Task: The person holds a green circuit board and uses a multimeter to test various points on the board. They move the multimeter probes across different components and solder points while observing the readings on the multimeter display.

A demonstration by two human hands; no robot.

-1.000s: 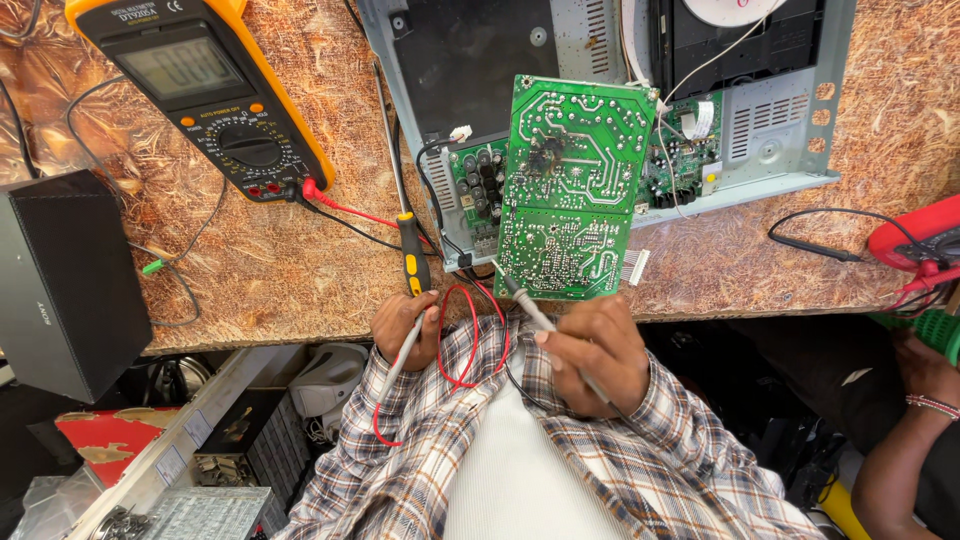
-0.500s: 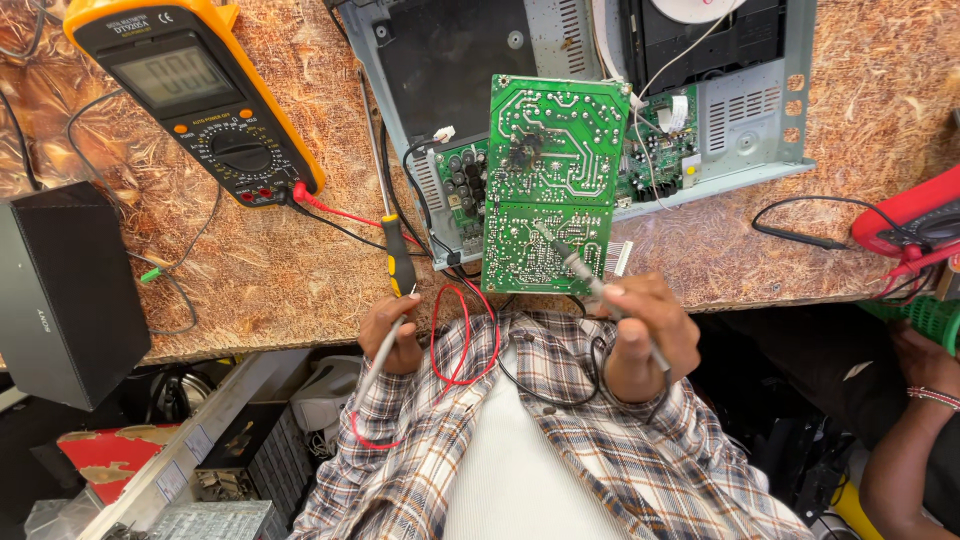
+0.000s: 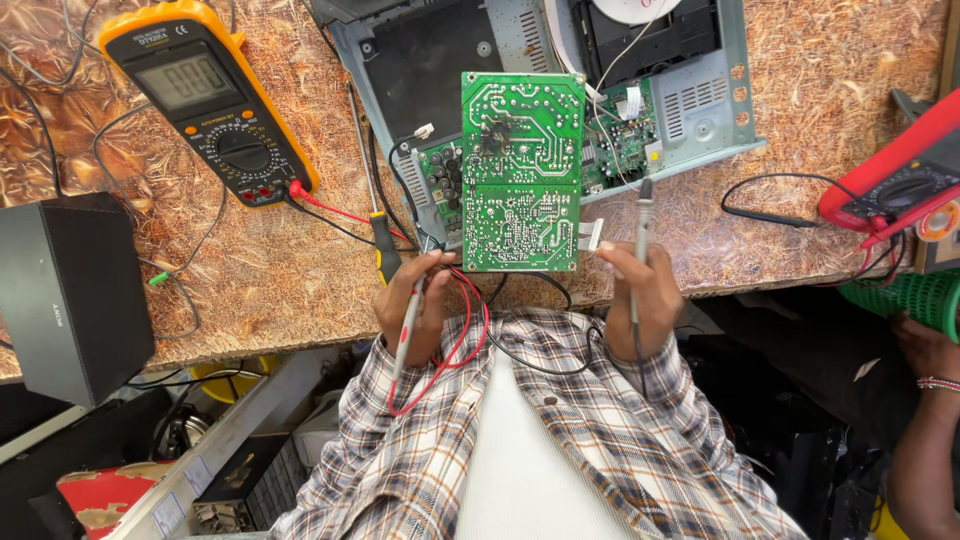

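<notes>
A green circuit board (image 3: 522,170) stands tilted over an open grey player chassis (image 3: 705,120) on the brown patterned worktop (image 3: 250,280). My left hand (image 3: 412,300) grips a grey test probe (image 3: 405,335) with a red lead, its fingers touching the board's lower left corner. To the right of the board, my right hand (image 3: 648,295) holds a probe with a black lead (image 3: 643,225), tip pointing up and off the board. Both leads loop over my plaid sleeves. An orange multimeter (image 3: 205,100) lies at the far left with the red lead plugged in.
A yellow-handled screwdriver (image 3: 385,245) lies left of the board. A black box (image 3: 70,290) sits at the left edge. A red meter (image 3: 890,185) and a green mesh roll (image 3: 910,300) are at the right, where another person's arm (image 3: 930,400) shows. Clutter fills the floor below.
My right hand has drawn its probe off the board's lower face and moved right, so the probe stands upright beside the board. The left hand stays at the board's lower left corner.
</notes>
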